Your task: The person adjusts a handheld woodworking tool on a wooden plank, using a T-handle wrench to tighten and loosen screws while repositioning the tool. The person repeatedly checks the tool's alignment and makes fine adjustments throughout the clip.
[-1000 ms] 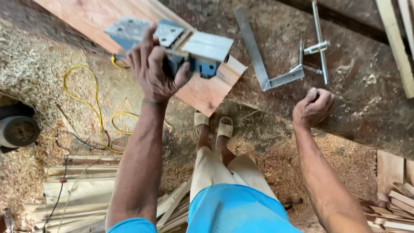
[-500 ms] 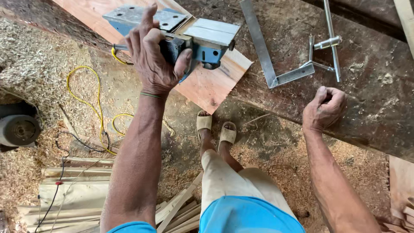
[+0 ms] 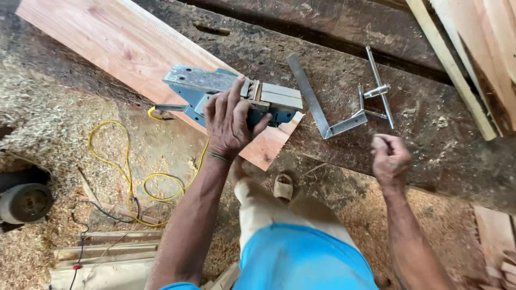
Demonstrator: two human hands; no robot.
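I see the left hand wrapped over the handle of an electric planer — fingers curled down across the top, thumb hooked round the near side, a firm clasp. The planer is grey-blue metal with flat, bright sole plates, boxy and angular, and it sits on the near end of a reddish wooden plank. That plank is smooth, pale pink-brown with fine grain, lying slantwise from the upper left down towards the middle, its lower end cut ragged. Under it I see a dark, rough old beam, pitted and dusted with shavings.

The right hand hangs apart, just off the beam's near edge — fingers curled in on themselves, a loose fist, nothing in it that I can make out.

Between the two hands lies a metal try square, L-shaped and dull silver, and just beside it a steel clamp screw with a cross-handle. A yellow cable loops over the sawdust-thick floor on the left, near a small black wheel. Pale timber strips are stacked at upper right.
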